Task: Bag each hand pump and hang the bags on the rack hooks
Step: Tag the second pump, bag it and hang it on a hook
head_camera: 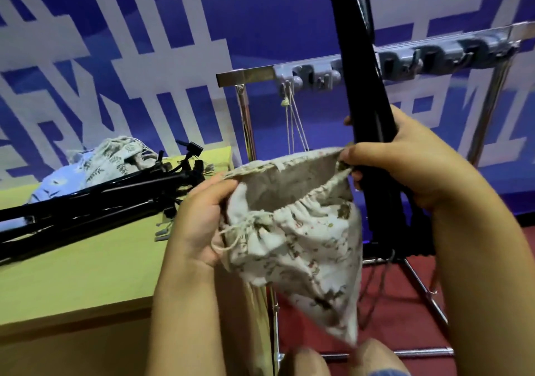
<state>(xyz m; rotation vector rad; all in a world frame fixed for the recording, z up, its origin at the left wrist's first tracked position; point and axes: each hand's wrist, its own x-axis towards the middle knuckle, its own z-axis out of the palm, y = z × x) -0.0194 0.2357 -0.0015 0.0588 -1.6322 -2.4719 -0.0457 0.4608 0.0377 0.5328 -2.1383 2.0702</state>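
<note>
My left hand [199, 219] pinches the drawstring bag [301, 231] rim, mouth held wide | right hand [405, 161] wraps the hand pump [364, 91] — upright, just right of the mouth, pinching the far rim too | pump must lift, then drop in — rack hooks [405, 63] behind.

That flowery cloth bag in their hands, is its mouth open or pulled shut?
Open. The cloth bag has its mouth spread wide between the left hand and right hand, and the plain lining shows inside.
</note>
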